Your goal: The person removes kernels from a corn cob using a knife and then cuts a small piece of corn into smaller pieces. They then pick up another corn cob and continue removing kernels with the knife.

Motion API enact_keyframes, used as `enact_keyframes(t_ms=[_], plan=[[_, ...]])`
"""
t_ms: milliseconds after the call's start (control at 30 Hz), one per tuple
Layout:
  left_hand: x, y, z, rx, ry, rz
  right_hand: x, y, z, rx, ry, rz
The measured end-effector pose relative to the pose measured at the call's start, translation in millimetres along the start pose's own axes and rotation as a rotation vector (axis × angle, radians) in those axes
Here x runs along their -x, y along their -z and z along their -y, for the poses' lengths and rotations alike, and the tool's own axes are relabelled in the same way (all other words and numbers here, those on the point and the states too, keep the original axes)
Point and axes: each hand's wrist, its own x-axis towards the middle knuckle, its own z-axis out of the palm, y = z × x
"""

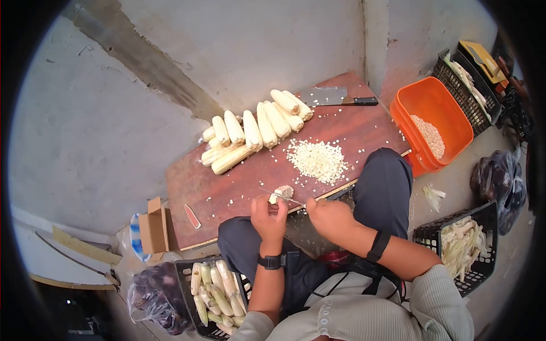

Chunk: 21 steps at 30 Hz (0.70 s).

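Observation:
Near the front edge of the reddish board (190, 170), my left hand (269, 219) is closed on a pale corn cob (282, 192), its fingers at the cob's lower end. My right hand (330, 219) is closed around the handle of a thin knife (293, 200), and the blade crosses the cob. The handle is mostly hidden in my fist. Just beyond my hands lies a loose pile of cut corn kernels (318, 161). Several husked corn cobs (252, 131) are grouped at the back of the board.
A cleaver (330, 96) lies at the board's back edge. To the right stands an orange bucket (406, 96) with kernels inside. Black crates hold unhusked corn (219, 290) and husks (462, 247). A cardboard box (152, 230) and plastic bags (159, 298) flank the board.

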Motion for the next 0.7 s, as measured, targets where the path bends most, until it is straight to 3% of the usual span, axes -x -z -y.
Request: enact_keyframes(t_ms=[133, 233, 333, 433, 700], plan=[[-3.1, 3.6, 1.2, -0.014, 0.054, 0.018, -5.0, -4.3, 6.5, 0.052, 0.011, -0.035], [-5.2, 9.0, 7.9, -0.155, -0.021, 0.059, -10.4, -2.2, 8.2, 0.052, 0.020, -0.013], [-7.7, 9.6, 6.6, -0.078, -0.012, 0.069, -17.9, 1.8, 10.0, 0.050, 0.017, 0.045], [-8.1, 7.5, 1.5, -0.144, -0.215, 0.163, -31.8, 4.5, 9.3, 0.014, 0.030, 0.061], [-10.1, 2.8, 5.9, -0.114, -0.118, 0.127, -58.8, -15.7, 7.7, -0.065, 0.054, 0.011]])
